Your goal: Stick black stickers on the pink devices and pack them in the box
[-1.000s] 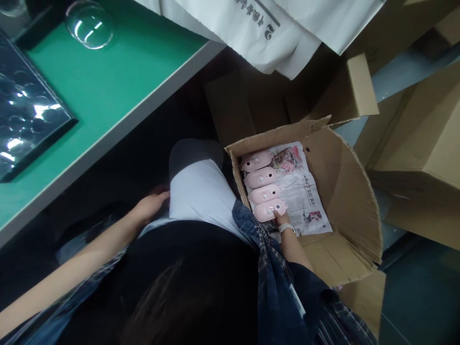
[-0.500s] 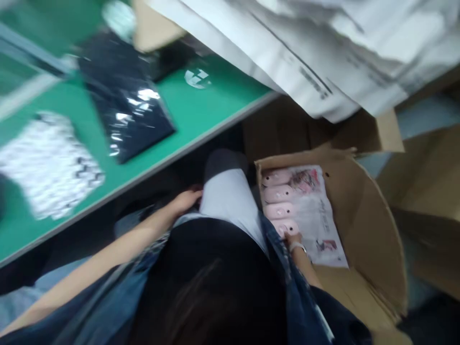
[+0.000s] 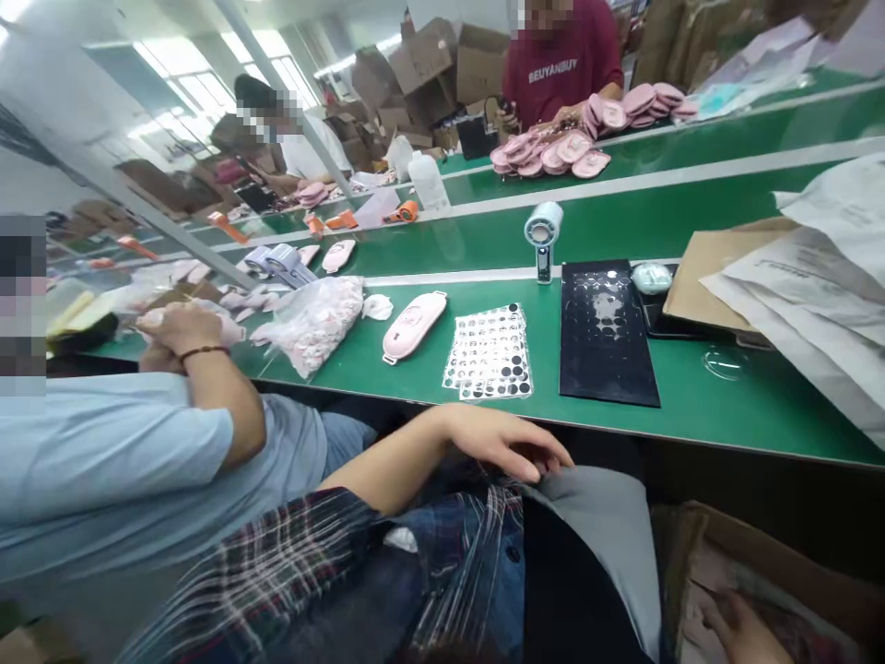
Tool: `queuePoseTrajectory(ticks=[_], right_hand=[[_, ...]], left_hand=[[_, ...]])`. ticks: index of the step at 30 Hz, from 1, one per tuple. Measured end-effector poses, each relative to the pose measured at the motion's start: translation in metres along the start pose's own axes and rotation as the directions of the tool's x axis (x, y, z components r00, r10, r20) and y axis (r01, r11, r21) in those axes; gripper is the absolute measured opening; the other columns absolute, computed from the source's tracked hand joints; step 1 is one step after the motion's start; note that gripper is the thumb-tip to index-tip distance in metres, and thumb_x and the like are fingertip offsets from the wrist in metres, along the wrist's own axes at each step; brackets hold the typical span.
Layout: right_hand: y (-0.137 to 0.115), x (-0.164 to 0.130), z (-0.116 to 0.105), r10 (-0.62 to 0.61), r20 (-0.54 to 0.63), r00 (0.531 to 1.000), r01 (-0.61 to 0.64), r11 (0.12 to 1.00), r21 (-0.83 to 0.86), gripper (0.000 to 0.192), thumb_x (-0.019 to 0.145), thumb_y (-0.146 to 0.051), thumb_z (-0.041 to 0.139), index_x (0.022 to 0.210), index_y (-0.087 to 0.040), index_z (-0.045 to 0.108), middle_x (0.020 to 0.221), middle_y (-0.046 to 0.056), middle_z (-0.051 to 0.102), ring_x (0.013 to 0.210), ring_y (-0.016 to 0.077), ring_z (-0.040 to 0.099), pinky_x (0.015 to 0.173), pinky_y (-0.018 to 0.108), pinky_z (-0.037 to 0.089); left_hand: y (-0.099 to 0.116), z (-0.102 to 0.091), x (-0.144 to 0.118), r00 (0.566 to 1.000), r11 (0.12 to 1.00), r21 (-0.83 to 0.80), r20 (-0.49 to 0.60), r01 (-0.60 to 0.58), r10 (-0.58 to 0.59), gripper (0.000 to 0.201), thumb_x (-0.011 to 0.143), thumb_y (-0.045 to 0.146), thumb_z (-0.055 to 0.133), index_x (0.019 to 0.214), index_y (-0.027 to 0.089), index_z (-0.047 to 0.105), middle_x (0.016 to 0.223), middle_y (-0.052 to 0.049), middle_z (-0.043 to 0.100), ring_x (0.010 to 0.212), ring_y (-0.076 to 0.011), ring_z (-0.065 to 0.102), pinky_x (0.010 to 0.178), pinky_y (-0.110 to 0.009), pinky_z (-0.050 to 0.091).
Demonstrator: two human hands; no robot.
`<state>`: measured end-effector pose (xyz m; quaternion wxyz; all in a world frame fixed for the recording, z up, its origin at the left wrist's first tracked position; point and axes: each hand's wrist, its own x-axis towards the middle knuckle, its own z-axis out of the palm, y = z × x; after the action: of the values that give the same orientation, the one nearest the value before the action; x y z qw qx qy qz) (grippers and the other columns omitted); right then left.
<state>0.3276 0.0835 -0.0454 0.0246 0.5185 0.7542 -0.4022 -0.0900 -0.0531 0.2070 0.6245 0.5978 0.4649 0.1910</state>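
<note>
**Right hand down in the carton, left hand resting on the lap**

The left hand (image 3: 501,443) is laid flat on the lap, just below the near edge of the green table (image 3: 725,415). Its fingers are loosely spread and nothing is held in it. The right hand (image 3: 737,632) is seen only in part at the lower right, reaching into the cardboard box (image 3: 774,553) that stands on the floor beside the knee. The fingers lie on the printed paper (image 3: 781,613) that lines the box; whether something is gripped there cannot be told, as the hand is cut off by the edge of the view.

One pink case (image 3: 413,325) lies alone on the table, far from both hands, between a bag of small pink parts (image 3: 314,318) on its left and a sheet of round stickers (image 3: 489,352) on its right. A black tray (image 3: 605,332) is placed further right.

The case is judged to be a light, stiff shell of smooth plastic, so it may slip a little between dry fingers. It is best taken across its narrow width, near the middle, with thumb on one long side and fingers on the other. The glossy face is probably scratched easily and should not be dragged.

A neighbour's hands (image 3: 181,325) are at work on the left.
</note>
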Motion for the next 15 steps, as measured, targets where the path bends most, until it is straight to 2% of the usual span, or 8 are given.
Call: queuePoseTrajectory(ticks=[2, 3, 4, 6, 7, 8, 10, 15], right_hand=[[-0.030, 0.009, -0.006, -0.018, -0.038, 0.999, 0.019, 0.999, 0.033, 0.034, 0.064, -0.066, 0.054, 0.080, -0.037, 0.059, 0.094, 0.016, 0.077, 0.099, 0.0440, 0.075, 0.100, 0.059, 0.058], [-0.051, 0.010, -0.010, -0.051, -0.025, 0.998, 0.052, 0.998, 0.042, 0.040, 0.065, -0.066, 0.055, 0.089, -0.035, 0.063, 0.103, 0.017, 0.078, 0.106, 0.0434, 0.074, 0.105, 0.058, 0.056], [-0.076, 0.010, -0.014, -0.090, 0.003, 0.996, 0.089, 0.995, 0.034, 0.047, 0.066, -0.066, 0.056, 0.097, -0.032, 0.066, 0.106, 0.018, 0.078, 0.109, 0.0430, 0.073, 0.106, 0.057, 0.055], [-0.131, 0.005, -0.024, -0.195, 0.101, 0.976, 0.194, 0.981, 0.020, 0.056, 0.071, -0.065, 0.055, 0.111, -0.028, 0.069, 0.115, 0.017, 0.077, 0.114, 0.0402, 0.072, 0.106, 0.055, 0.055], [-0.159, 0.001, -0.030, -0.226, 0.182, 0.957, 0.230, 0.973, -0.004, 0.058, 0.072, -0.064, 0.056, 0.117, -0.029, 0.070, 0.114, 0.015, 0.078, 0.113, 0.0388, 0.073, 0.104, 0.053, 0.057], [-0.186, -0.004, -0.036, -0.258, 0.279, 0.925, 0.274, 0.962, -0.017, 0.059, 0.074, -0.062, 0.058, 0.121, -0.029, 0.070, 0.111, 0.012, 0.079, 0.110, 0.0370, 0.074, 0.102, 0.050, 0.058], [-0.237, -0.013, -0.049, -0.325, 0.443, 0.835, 0.373, 0.928, -0.022, 0.055, 0.079, -0.056, 0.060, 0.129, -0.033, 0.070, 0.102, 0.007, 0.079, 0.099, 0.0322, 0.076, 0.095, 0.045, 0.061], [-0.341, -0.013, -0.068, -0.486, 0.567, 0.665, 0.546, 0.835, 0.076, 0.043, 0.092, -0.045, 0.059, 0.133, -0.037, 0.068, 0.085, 0.000, 0.077, 0.074, 0.0236, 0.072, 0.071, 0.034, 0.059]], left_hand=[[0.010, -0.028, -0.047, 0.955, 0.999, -0.029, -0.294, -0.045, 0.035, 0.052, 0.094, 0.045, 0.064, 0.140, 0.022, 0.061, 0.131, -0.012, 0.071, 0.120, -0.0260, 0.069, 0.105, -0.037, 0.055], [0.007, -0.042, -0.070, 0.831, 1.000, 0.009, -0.556, -0.007, 0.011, 0.047, 0.095, 0.046, 0.060, 0.136, 0.022, 0.063, 0.123, -0.012, 0.073, 0.111, -0.0254, 0.072, 0.099, -0.038, 0.057], [0.000, -0.055, -0.092, 0.602, 0.996, 0.032, -0.798, 0.087, -0.027, 0.043, 0.097, 0.045, 0.055, 0.130, 0.020, 0.064, 0.113, -0.012, 0.074, 0.101, -0.0249, 0.072, 0.094, -0.040, 0.059], [-0.026, -0.077, -0.128, 0.103, 0.906, -0.019, -0.992, 0.422, -0.069, 0.035, 0.097, 0.036, 0.049, 0.122, 0.018, 0.066, 0.109, -0.012, 0.071, 0.104, -0.0274, 0.069, 0.099, -0.045, 0.055], [-0.042, -0.084, -0.143, -0.063, 0.818, -0.076, -0.997, 0.571, -0.049, 0.034, 0.095, 0.033, 0.050, 0.120, 0.017, 0.067, 0.115, -0.014, 0.069, 0.114, -0.0304, 0.065, 0.106, -0.048, 0.051], [-0.058, -0.088, -0.155, -0.154, 0.735, -0.133, -0.987, 0.665, -0.040, 0.034, 0.094, 0.032, 0.050, 0.119, 0.016, 0.067, 0.122, -0.016, 0.066, 0.123, -0.0335, 0.060, 0.112, -0.050, 0.046], [-0.088, -0.091, -0.171, -0.178, 0.662, -0.189, -0.980, 0.725, -0.085, 0.040, 0.095, 0.038, 0.050, 0.122, 0.014, 0.067, 0.128, -0.018, 0.063, 0.128, -0.0355, 0.057, 0.113, -0.050, 0.044], [-0.117, -0.084, -0.186, -0.083, 0.710, -0.177, -0.983, 0.682, -0.165, 0.057, 0.092, 0.053, 0.053, 0.134, 0.016, 0.061, 0.131, -0.015, 0.065, 0.128, -0.0358, 0.055, 0.112, -0.047, 0.044]])
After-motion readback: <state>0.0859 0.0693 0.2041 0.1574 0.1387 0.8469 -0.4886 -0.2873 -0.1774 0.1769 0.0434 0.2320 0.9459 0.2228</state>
